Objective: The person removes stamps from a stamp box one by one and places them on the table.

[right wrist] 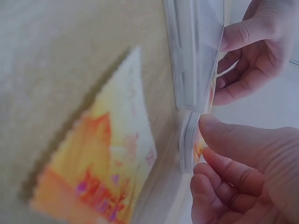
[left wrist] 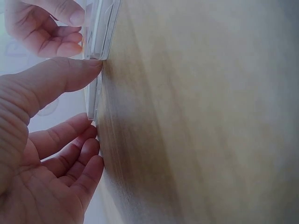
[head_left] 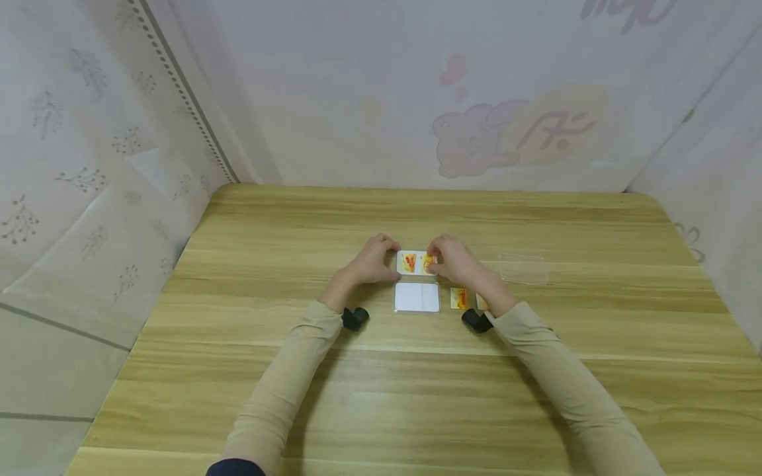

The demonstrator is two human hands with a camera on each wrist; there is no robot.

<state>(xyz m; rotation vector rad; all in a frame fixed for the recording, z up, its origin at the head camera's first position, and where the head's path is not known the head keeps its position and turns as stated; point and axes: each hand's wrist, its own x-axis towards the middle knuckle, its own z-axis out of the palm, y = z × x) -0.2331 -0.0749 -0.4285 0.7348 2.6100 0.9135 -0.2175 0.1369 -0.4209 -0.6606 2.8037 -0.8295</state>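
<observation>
A flat clear plastic case with a white backing (head_left: 403,272) lies in front of me, with two orange-and-yellow stamps on it. At its left end my left hand (head_left: 377,260) grips it, thumb at the near edge and fingertips at the far edge. My right hand (head_left: 454,259) is over the right end, where its thumb and index finger pinch the right stamp (head_left: 426,264); the left stamp (head_left: 409,263) lies flat. Directly nearer to me is a second clear case (head_left: 417,297) with a blank white backing.
A loose stamp (head_left: 458,298) with serrated edges lies right of the near case, and another stamp (head_left: 481,302) is partly hidden by my right wrist. Farther right lies a transparent plastic cover (head_left: 522,269). Patterned cloth (head_left: 357,92) hangs behind the wooden table (head_left: 381,396).
</observation>
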